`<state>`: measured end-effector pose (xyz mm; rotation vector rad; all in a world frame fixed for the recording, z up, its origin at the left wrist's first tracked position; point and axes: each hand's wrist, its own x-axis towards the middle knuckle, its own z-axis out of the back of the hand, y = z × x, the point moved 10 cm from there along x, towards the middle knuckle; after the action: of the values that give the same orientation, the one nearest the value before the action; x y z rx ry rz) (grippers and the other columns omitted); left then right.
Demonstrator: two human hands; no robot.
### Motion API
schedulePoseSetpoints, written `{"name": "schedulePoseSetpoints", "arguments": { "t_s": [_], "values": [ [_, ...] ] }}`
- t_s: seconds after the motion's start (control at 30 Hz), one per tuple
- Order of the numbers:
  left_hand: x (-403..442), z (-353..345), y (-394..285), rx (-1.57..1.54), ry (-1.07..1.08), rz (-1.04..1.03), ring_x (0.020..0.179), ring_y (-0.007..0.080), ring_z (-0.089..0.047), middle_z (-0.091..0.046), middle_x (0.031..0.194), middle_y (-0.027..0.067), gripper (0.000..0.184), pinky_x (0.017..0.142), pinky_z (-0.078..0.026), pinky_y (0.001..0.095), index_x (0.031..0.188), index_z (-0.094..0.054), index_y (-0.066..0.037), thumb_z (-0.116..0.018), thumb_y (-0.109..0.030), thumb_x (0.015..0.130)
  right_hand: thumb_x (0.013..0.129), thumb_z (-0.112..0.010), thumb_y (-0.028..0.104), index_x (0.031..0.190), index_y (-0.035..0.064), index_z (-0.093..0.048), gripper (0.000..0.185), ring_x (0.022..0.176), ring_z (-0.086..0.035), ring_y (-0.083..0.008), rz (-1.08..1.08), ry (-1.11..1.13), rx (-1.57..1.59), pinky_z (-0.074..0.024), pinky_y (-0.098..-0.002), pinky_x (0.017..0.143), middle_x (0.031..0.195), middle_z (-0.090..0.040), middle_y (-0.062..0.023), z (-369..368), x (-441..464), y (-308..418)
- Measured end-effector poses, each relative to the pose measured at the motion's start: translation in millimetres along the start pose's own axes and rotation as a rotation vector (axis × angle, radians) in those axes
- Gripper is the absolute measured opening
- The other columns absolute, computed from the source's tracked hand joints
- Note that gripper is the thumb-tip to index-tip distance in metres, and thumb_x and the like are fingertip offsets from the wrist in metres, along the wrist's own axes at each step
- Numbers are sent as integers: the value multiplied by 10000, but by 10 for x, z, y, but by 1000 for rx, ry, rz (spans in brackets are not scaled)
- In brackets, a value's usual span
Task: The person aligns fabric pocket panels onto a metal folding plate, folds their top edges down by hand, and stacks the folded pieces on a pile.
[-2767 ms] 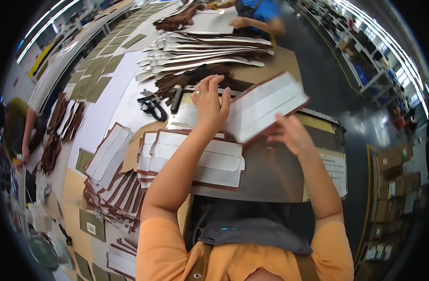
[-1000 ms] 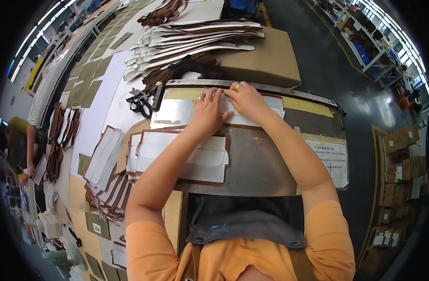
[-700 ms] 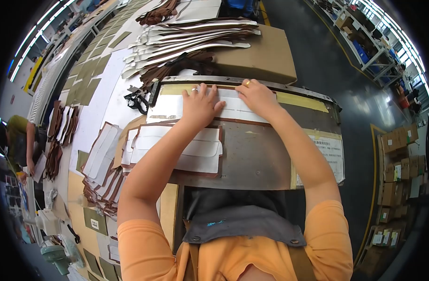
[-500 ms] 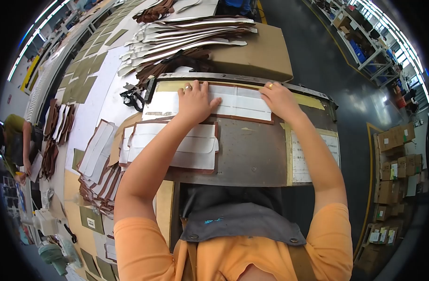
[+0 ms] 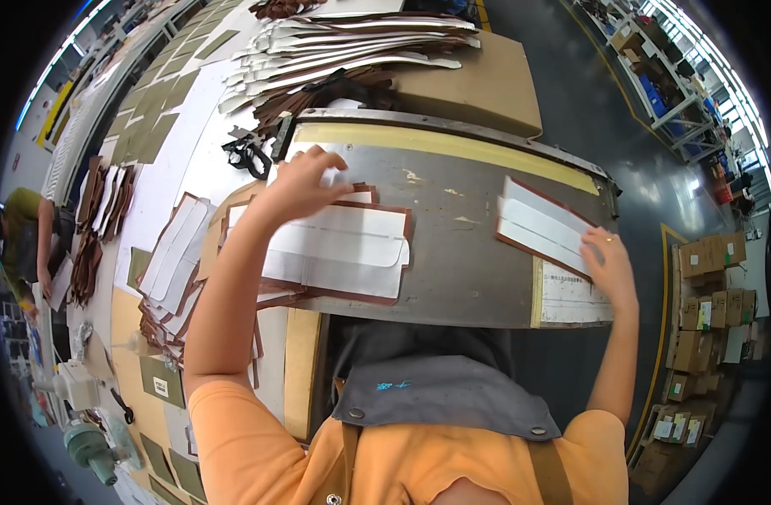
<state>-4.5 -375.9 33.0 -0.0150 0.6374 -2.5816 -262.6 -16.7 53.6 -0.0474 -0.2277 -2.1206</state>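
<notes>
My right hand [image 5: 606, 261] pinches the right end of a folded brown piece with a white backing [image 5: 543, 220], at the right side of the grey metal board [image 5: 453, 286]. My left hand [image 5: 305, 183] is raised with curled fingers over the board's left part, and its fingertips are blurred. Beneath and beside it lie flat brown pieces with white backing [image 5: 343, 248]. The yellow strip [image 5: 453, 150] along the board's far edge is uncovered. A printed sheet [image 5: 570, 296] is taped at the board's right corner.
Fanned brown and white pieces [image 5: 171, 261] lie left of the board. Beyond it are long strips [image 5: 343, 50], a cardboard box [image 5: 478, 84] and black scissor-like handles [image 5: 246, 156]. A co-worker [image 5: 36, 244] bends at the far left. Cartons [image 5: 713, 303] stand at right.
The folded piece has moved from the board's far edge to its right side with my right hand. My left hand has let go of it and moved left, over the flat pieces.
</notes>
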Motion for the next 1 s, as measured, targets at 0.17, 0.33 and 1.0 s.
{"name": "schedulePoseSetpoints", "arguments": {
  "t_s": [0.17, 0.33, 1.0],
  "values": [
    [-52, -173, -147, 10, -124, -47, 961, 255, -522, -528, 1048, 82, 294, 911, -340, 374, 1073, -586, -133, -647, -211, 797, 845, -602, 148, 1130, 35, -571, 309, 918, -583, -188, 22, 34, 694, -458, -302, 814, 1038, -611, -104, -226, 489, 1340],
    [-156, -66, -230, -112, -273, -114, 969, 252, -514, -531, 1065, 82, 256, 882, -357, 368, 1062, -586, -127, -634, -205, 823, 848, -589, 105, 1160, 40, -525, 325, 736, -537, -110, 148, 261, 977, -439, -246, 685, 879, -568, -33, -818, 988, 2388],
    [440, -405, -432, 384, -328, -146, 1284, 315, -348, -410, 1344, 150, 454, 1073, -250, 441, 1273, -443, -77, -430, -381, 936, 826, -572, 96, 991, 46, -561, 173, 941, -561, -329, 194, -328, 374, -466, -412, 782, 990, -559, -135, -356, 1351, 1269]
  ]
}}
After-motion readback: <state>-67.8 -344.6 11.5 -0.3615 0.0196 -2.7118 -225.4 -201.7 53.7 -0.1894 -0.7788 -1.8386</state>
